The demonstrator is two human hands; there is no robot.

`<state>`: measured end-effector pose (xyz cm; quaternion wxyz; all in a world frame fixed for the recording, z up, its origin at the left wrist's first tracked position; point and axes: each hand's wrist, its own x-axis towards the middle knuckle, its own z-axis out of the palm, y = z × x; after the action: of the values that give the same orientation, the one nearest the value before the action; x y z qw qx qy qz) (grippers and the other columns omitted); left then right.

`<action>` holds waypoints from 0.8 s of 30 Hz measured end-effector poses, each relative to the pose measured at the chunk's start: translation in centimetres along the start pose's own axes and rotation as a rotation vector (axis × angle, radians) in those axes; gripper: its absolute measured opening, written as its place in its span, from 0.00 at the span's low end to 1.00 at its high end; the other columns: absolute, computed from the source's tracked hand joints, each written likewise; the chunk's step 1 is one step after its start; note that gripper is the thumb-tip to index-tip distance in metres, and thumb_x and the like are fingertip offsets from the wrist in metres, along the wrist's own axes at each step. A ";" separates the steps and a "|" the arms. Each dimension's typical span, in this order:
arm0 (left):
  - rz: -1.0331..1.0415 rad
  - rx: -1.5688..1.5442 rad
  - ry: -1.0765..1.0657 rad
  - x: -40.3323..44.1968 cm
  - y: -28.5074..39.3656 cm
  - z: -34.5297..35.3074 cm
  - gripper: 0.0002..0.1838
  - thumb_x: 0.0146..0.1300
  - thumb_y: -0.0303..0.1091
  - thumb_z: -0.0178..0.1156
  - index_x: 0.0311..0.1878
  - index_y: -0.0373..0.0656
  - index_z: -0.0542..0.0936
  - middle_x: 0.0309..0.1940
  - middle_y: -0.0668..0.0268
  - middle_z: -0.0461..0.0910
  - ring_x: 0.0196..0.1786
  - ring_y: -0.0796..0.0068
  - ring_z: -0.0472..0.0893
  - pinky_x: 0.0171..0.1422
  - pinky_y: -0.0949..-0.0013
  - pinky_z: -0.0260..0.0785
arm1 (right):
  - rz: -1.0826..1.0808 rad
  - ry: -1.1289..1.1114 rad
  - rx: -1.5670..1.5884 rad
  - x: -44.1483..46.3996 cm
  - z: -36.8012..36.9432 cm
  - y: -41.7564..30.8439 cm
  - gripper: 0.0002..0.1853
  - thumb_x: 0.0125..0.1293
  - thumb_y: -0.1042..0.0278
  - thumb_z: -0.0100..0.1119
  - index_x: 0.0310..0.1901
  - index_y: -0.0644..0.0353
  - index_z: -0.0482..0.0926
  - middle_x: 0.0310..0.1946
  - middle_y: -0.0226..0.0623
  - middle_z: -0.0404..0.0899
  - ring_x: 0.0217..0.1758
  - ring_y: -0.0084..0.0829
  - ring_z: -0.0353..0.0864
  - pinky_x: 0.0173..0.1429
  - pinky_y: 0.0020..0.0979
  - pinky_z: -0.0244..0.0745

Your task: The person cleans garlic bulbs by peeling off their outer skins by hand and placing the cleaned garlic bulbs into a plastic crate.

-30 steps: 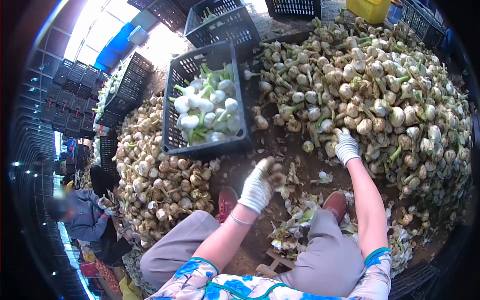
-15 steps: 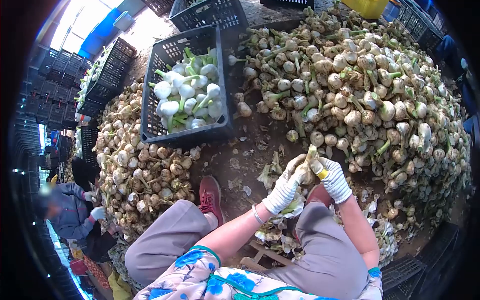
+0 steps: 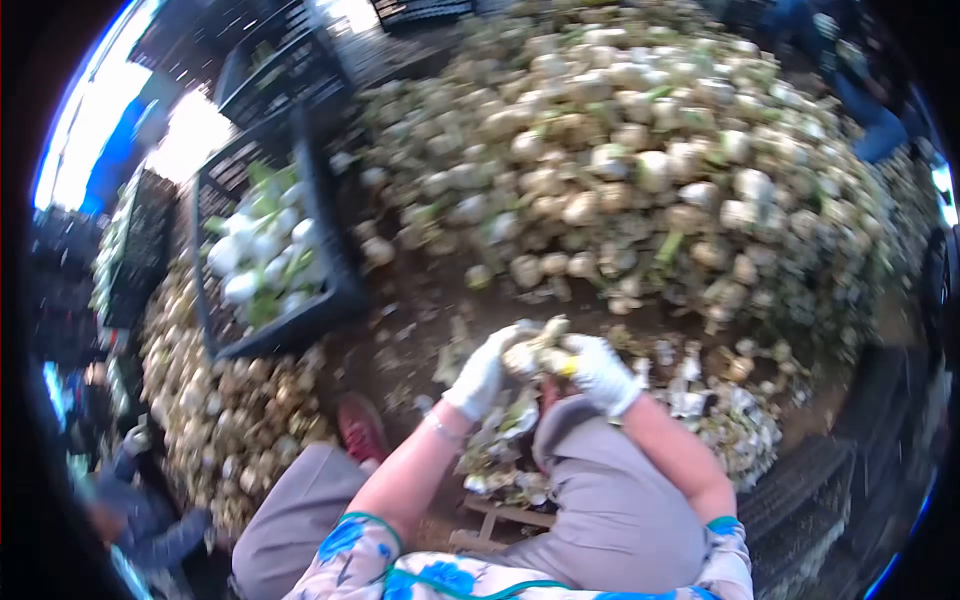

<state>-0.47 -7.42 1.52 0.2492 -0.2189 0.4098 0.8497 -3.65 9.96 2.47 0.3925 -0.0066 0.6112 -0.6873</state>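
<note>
Between my two gloved hands is a garlic bulb (image 3: 521,361), its stem pointing up and to the right. My left hand (image 3: 483,374), in a white knit glove, is closed around the bulb's left side. My right hand (image 3: 603,376), gloved the same way, is closed at the stem side. A small yellow patch (image 3: 570,366) shows at the right fingers; motion blur hides whether it is tape or part of a tool. Peeled skins and leaves (image 3: 508,440) lie below the hands.
A large heap of untrimmed garlic (image 3: 620,170) rises ahead and right. At left stands a black plastic crate (image 3: 345,290) holding cleaned white bulbs (image 3: 262,255), beside a smaller garlic pile (image 3: 225,420). Another person (image 3: 150,520) works at far left. Dark crates (image 3: 800,490) stand at right.
The camera view has swung to the right, so the crate and piles appear further left and blurred. Both hands still hold the garlic bulb, its stem now tilted more to the right.
</note>
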 end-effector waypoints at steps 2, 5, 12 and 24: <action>0.173 0.195 -0.040 0.2 -0.4 -0.7 0.22 0.63 0.42 0.50 0.57 0.42 0.66 0.50 0.65 0.70 0.51 0.77 0.70 0.55 0.71 0.65 | -0.035 0.112 0.049 0.6 0.2 1.0 0.13 0.59 0.67 0.58 0.42 0.65 0.77 0.36 0.29 0.78 0.39 0.18 0.72 0.45 0.24 0.69; 0.614 0.646 -0.067 -2.5 0.1 1.3 0.34 0.58 0.39 0.58 0.65 0.43 0.56 0.55 0.65 0.65 0.55 0.75 0.67 0.59 0.71 0.61 | -0.172 0.099 0.141 1.1 1.1 1.3 0.14 0.59 0.69 0.55 0.46 0.65 0.75 0.38 0.30 0.78 0.40 0.19 0.72 0.46 0.25 0.69; 0.181 -0.157 0.099 -2.6 0.6 1.4 0.31 0.55 0.52 0.53 0.56 0.41 0.65 0.35 0.62 0.75 0.16 0.78 0.69 0.15 0.77 0.61 | -0.663 0.332 -0.717 2.5 1.5 0.6 0.14 0.46 0.65 0.61 0.34 0.62 0.74 0.26 0.48 0.73 0.28 0.46 0.72 0.33 0.39 0.70; 0.650 0.200 0.179 -1.6 -1.8 0.0 0.41 0.45 0.19 0.66 0.63 0.43 0.56 0.52 0.63 0.65 0.51 0.77 0.69 0.56 0.73 0.65 | -0.409 0.261 -0.118 2.5 1.7 3.1 0.12 0.56 0.75 0.58 0.42 0.67 0.76 0.36 0.36 0.80 0.37 0.21 0.75 0.43 0.25 0.71</action>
<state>1.84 -6.88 1.41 -0.0508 -0.1251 0.5597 0.8176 -2.84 7.36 -0.91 0.1622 -0.0642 0.6818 -0.7105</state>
